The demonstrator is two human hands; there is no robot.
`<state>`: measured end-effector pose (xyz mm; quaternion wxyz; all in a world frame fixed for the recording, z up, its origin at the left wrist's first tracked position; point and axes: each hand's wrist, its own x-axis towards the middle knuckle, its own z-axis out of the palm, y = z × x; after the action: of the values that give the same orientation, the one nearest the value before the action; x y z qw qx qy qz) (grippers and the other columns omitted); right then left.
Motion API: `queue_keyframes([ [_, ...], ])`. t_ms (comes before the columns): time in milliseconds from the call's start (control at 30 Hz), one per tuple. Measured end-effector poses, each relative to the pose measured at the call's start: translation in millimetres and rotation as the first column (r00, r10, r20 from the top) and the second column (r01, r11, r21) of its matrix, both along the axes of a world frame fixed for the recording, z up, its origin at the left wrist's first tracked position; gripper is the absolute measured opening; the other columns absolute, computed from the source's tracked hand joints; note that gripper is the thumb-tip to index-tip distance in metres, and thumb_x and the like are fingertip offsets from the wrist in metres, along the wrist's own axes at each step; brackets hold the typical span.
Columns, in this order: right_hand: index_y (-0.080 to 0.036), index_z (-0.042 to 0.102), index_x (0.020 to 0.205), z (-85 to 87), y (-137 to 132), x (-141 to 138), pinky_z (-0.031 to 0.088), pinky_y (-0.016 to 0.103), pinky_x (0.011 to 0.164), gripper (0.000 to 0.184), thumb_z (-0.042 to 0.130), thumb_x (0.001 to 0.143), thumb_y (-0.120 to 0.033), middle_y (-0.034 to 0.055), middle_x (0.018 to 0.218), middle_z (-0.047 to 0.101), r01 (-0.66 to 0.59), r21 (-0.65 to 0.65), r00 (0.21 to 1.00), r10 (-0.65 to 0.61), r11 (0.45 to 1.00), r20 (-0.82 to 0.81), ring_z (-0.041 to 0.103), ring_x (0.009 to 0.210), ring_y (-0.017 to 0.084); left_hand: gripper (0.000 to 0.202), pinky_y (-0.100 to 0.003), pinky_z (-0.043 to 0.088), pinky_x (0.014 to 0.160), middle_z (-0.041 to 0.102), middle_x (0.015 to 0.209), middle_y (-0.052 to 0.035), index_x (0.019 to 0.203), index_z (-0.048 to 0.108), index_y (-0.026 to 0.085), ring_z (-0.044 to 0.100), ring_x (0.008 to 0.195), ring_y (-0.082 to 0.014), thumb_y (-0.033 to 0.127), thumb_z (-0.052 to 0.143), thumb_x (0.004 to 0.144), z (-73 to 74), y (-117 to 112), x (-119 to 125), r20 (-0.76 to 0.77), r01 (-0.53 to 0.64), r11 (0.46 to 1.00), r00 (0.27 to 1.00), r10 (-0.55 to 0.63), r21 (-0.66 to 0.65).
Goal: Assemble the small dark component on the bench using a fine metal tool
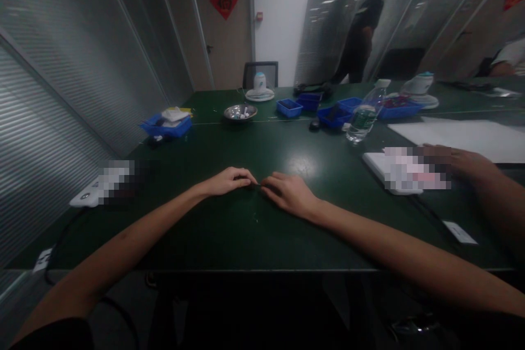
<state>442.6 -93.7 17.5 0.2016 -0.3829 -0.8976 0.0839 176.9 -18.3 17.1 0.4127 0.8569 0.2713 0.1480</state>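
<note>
My left hand (230, 181) and my right hand (290, 194) meet over the middle of the green table (205, 240), fingertips almost touching. Between them shows a small thin piece (258, 185), too small and dim to name. The fingers of each hand are pinched together at it. A few tiny light bits (256, 219) lie on the tabletop just below my hands.
Right of me, a co-worker's hand (463, 161) rests by a white power strip (375, 167). Another power strip (88, 194) lies left. Farther back are a water bottle (364, 115), a metal bowl (240, 114), blue trays (289, 108) and a small fan (260, 87). A person (363, 27) walks behind.
</note>
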Motion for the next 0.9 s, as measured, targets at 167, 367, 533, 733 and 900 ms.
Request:
queue_keyframes([
  [167,-0.020,0.066,0.124,-5.0,2.3,-0.8,0.043,0.027,0.066,0.029,0.048,0.107,-0.035,0.0068,0.101,0.065,0.021,0.048,0.999,-0.023,0.999,0.036,0.061,0.078,0.016,0.031,-0.033,0.046,0.091,0.068,0.107,-0.0071,0.116,0.073,0.019,0.063,0.101,-0.0206,0.039,0.053,0.103,-2.0,-0.3,0.3,-0.011,0.002,1.000,1.000,-0.002,0.028],
  [367,-0.020,0.066,0.125,-4.1,-0.2,-2.2,0.043,0.026,0.063,0.030,0.046,0.107,-0.034,0.0075,0.103,0.064,0.006,0.047,0.999,-0.009,0.999,0.052,0.060,0.077,0.015,0.029,-0.033,0.046,0.092,0.068,0.107,-0.0070,0.115,0.073,0.019,0.063,0.101,-0.0205,0.038,0.055,0.102,-2.3,-2.7,2.1,0.012,-0.002,0.999,1.000,0.002,0.039],
  [533,-0.021,0.066,0.126,-4.1,-1.0,-3.5,0.043,0.027,0.064,0.032,0.044,0.108,-0.037,0.0073,0.104,0.065,0.016,0.071,0.998,-0.021,0.997,0.065,0.061,0.077,0.016,0.026,-0.034,0.046,0.094,0.069,0.110,-0.0070,0.116,0.073,0.020,0.063,0.104,-0.0212,0.035,0.061,0.099,2.3,-8.8,5.5,0.032,-0.009,0.999,0.999,0.008,0.044],
  [733,-0.021,0.065,0.125,-4.8,0.6,-3.5,0.044,0.027,0.067,0.029,0.050,0.106,-0.037,0.0069,0.106,0.066,0.047,0.078,0.998,-0.051,0.996,0.043,0.062,0.081,0.017,0.036,-0.032,0.046,0.084,0.070,0.106,-0.0057,0.128,0.067,0.020,0.063,0.094,-0.0193,0.032,0.068,0.094,-0.9,-11.3,8.8,0.059,-0.049,0.999,0.997,0.050,-0.014],
  [900,-0.023,0.067,0.122,-6.8,1.5,-2.0,0.044,0.028,0.072,0.026,0.051,0.106,-0.034,0.0076,0.108,0.066,0.016,0.121,0.999,-0.020,0.993,0.027,0.063,0.091,0.018,0.045,-0.032,0.045,0.082,0.070,0.100,-0.0050,0.136,0.060,0.019,0.064,0.091,-0.0184,0.030,0.067,0.094,-2.4,-10.9,10.5,0.105,-0.035,0.991,0.993,0.050,-0.133],
])
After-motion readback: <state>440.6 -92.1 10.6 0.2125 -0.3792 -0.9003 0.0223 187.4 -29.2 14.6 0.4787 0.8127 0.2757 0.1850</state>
